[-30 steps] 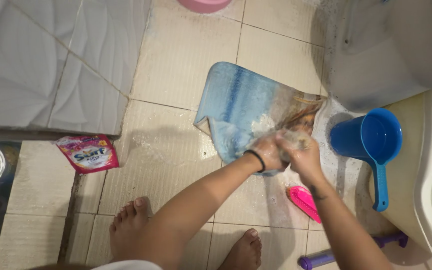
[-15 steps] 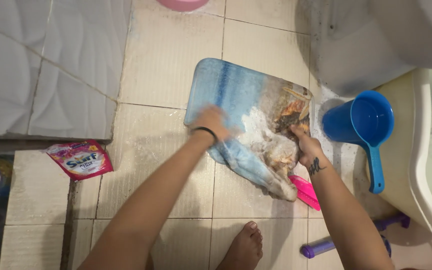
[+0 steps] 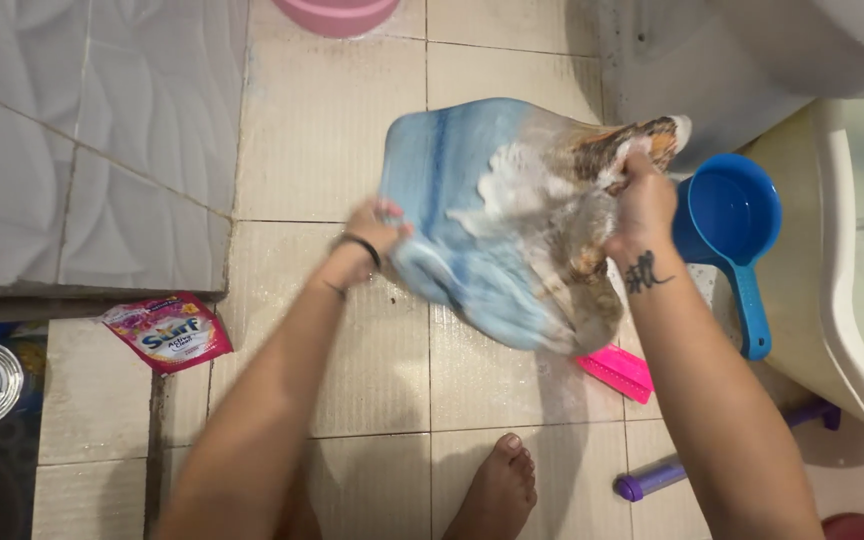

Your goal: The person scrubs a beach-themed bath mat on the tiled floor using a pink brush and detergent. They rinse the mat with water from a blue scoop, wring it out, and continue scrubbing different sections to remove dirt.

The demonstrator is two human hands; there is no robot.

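Observation:
A wet blue cloth (image 3: 482, 200) with brown print and soap foam is spread on the tiled floor (image 3: 322, 130). My left hand (image 3: 377, 228), with a black band at the wrist, grips the cloth's left edge. My right hand (image 3: 640, 205) grips its far right corner next to a blue dipper (image 3: 730, 215). A pink scrub brush (image 3: 617, 372) lies partly under the cloth's near edge.
A pink detergent sachet (image 3: 167, 330) lies at the left by a raised tiled step (image 3: 82, 150). A pale basin (image 3: 852, 290) stands at the right, a pink tub (image 3: 337, 12) at the top. A purple handle (image 3: 672, 470) and my bare foot (image 3: 497, 490) are near the bottom.
Both hands were rubbing together at the cloth's middle. They have moved apart to its left edge and right corner, and the cloth is pulled wider.

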